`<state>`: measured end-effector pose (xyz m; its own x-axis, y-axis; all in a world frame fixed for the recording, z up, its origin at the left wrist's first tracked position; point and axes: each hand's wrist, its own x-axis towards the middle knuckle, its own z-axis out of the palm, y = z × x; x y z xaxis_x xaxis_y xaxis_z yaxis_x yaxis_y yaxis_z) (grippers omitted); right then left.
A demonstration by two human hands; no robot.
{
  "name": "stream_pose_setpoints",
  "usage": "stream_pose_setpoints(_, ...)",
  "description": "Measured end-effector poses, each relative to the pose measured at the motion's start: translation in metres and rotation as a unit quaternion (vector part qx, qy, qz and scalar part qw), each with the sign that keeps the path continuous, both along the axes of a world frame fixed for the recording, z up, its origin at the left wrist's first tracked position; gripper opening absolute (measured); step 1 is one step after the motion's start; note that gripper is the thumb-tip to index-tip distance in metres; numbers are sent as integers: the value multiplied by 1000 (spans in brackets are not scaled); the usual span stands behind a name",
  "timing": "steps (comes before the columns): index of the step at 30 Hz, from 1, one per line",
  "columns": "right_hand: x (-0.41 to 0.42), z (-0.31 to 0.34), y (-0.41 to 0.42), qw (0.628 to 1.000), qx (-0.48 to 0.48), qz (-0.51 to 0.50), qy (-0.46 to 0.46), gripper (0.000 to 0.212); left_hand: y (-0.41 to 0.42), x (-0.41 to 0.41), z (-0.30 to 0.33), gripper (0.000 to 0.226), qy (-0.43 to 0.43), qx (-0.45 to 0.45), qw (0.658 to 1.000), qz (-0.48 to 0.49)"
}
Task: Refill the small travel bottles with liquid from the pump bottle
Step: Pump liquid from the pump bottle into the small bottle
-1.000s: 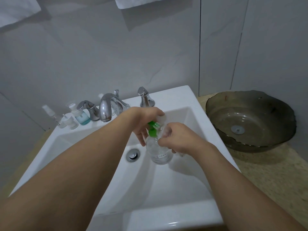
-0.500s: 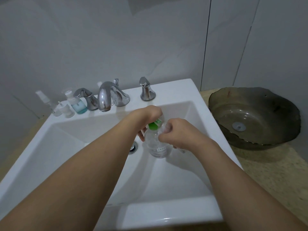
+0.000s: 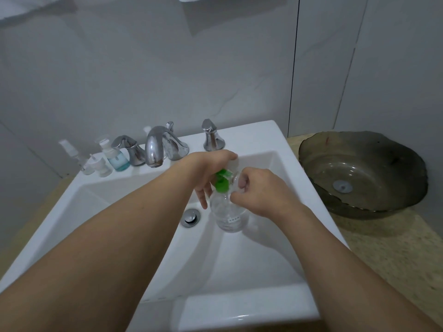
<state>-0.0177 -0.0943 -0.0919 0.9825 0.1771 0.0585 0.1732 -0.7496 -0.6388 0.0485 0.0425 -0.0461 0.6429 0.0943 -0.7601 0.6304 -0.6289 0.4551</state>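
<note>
Here both forearms reach over the white sink [image 3: 259,140]. The left hand [image 3: 206,171] arches down over the green pump [image 3: 221,180] of the clear pump bottle [image 3: 229,212], fingers curled on it. The right hand [image 3: 259,192] pinches a small clear travel bottle [image 3: 236,179] beside the pump.

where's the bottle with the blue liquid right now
In the head view, the blue-liquid bottle stands on the back ledge of the white sink, left of the faucet, beside its left handle.
</note>
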Motion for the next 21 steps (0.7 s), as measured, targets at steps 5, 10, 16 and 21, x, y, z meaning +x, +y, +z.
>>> stream_pose_setpoints(5, 1, -3, 0, 1000, -1, -4, -4, 26, -3, -1, -1, 64, -2, 14, 1000, 3)
stream_pose_setpoints(10, 2, -5, 0, 1000, -11, 7, 18, 26, -3, -3, -14, 42, -62, 52, 997, -3)
stream_pose_setpoints(16, 2, -8, 0, 999, -9, 6, 51, 24, -10, -12, -21, 40, -110, 71, 991, 10)
stream_pose_setpoints(21, 2, -7, 1, 999, -16, 5, 37, 25, -5, -9, -20, 40, -83, 58, 995, 25)
